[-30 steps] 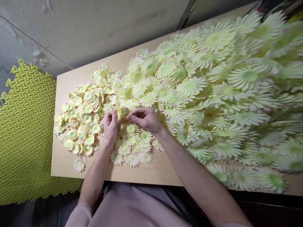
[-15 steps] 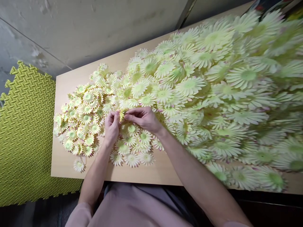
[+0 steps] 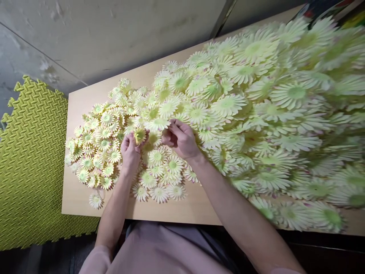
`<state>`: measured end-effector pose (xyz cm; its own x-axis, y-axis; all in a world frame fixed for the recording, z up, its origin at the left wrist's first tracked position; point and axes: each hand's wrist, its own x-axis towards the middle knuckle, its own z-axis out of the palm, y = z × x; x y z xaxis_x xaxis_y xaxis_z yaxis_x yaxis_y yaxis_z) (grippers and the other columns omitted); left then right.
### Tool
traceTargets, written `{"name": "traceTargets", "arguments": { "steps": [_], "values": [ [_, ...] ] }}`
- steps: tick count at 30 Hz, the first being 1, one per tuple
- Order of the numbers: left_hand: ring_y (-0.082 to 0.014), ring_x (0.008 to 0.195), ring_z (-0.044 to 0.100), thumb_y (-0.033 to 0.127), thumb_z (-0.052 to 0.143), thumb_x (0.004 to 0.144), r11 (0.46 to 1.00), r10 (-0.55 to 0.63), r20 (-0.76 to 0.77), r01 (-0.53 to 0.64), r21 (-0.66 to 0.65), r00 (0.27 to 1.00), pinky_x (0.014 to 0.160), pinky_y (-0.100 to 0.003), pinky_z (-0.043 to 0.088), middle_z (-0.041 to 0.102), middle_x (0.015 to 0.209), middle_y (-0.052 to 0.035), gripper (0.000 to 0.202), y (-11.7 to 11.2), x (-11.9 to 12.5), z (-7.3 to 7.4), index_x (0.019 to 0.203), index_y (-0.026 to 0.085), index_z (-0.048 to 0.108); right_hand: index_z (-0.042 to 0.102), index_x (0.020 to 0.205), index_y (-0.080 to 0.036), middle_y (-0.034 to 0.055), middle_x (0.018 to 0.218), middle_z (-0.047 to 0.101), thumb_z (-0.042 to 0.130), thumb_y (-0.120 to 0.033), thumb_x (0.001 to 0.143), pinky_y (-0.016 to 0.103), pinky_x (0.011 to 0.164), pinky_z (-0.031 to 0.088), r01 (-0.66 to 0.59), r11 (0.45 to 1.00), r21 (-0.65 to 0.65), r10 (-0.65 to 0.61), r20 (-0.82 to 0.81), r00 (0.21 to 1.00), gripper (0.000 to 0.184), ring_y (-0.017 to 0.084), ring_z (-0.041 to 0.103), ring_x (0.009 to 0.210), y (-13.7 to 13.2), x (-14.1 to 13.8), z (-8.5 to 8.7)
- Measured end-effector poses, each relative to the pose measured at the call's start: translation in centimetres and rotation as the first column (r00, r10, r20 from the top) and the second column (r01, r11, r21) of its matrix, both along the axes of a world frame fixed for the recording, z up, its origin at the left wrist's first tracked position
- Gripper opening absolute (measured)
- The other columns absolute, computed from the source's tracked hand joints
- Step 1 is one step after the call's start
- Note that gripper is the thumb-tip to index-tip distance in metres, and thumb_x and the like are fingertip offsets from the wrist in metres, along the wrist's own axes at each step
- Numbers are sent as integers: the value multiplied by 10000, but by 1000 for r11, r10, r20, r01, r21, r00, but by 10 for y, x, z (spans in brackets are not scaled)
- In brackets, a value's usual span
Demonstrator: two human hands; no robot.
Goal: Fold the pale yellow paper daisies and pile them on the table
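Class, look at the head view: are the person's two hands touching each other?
No, the left hand and right hand are apart, with pale flowers showing between them.

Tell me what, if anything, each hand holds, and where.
The left hand pinches an artificial daisy-like flower by its outer petals. Whether the right hand grips the pale flower beside it cannot be told.

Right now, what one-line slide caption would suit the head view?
The left hand holds a small yellow flower, the right hand nearby, amid pale flowers spread across a table.
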<state>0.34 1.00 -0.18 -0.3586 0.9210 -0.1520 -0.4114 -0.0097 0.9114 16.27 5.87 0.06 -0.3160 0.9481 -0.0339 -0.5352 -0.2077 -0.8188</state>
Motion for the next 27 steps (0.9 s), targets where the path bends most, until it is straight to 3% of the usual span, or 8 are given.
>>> {"name": "traceTargets", "arguments": {
  "steps": [3,5,7,10,14,22,27],
  "values": [
    [-30,480,292,532,710,788,1000,-27,-47,27,-3,999,446,-166,318,377,640,71,423,-2,2,1,710,186,479,619,660,-205,-34,514,494,627,-576,870,240,383,269,-49,990,133,36,97,995,427,67,389,405,-1,0,-2],
    [-33,464,251,505,696,815,998,-55,-84,55,3,995,416,-176,276,361,633,71,407,-3,3,-1,701,184,472,676,663,-196,-20,534,545,685,-540,840,239,380,282,-114,966,234,60,229,972,387,66,418,416,-4,-1,-3],
    [-39,501,307,476,695,828,997,-73,-125,76,22,989,442,-176,304,410,673,57,380,-4,4,-5,709,184,483,733,732,-191,2,629,642,781,-452,776,231,414,360,-169,943,286,67,335,940,269,80,511,488,-7,-2,-2],
    [-60,622,417,460,701,828,994,-68,-188,82,66,980,552,-173,387,478,743,31,349,-4,4,-10,720,184,516,773,852,-189,32,766,732,790,-397,775,248,524,491,-219,933,285,98,386,917,223,119,632,613,-11,-4,1],
    [-84,661,443,481,684,832,993,-81,-236,100,67,968,598,-197,407,480,723,24,352,-4,5,-13,712,191,525,781,869,-186,46,782,758,779,-383,784,263,588,540,-235,938,253,133,364,922,213,141,677,661,-11,-5,4],
    [-94,650,454,477,664,851,995,-87,-239,96,25,967,589,-221,410,492,722,18,337,-5,5,-10,718,199,527,769,833,-160,1,609,648,791,-399,767,222,442,385,-224,950,217,139,347,928,250,78,488,491,-9,-4,3],
    [-95,663,463,471,668,850,993,-100,-233,112,37,967,601,-221,412,501,739,14,330,-5,5,-9,723,199,530,765,825,-160,-14,582,608,791,-401,767,221,423,339,-242,948,206,159,351,923,249,70,453,478,-8,-4,4]
  ]
}}
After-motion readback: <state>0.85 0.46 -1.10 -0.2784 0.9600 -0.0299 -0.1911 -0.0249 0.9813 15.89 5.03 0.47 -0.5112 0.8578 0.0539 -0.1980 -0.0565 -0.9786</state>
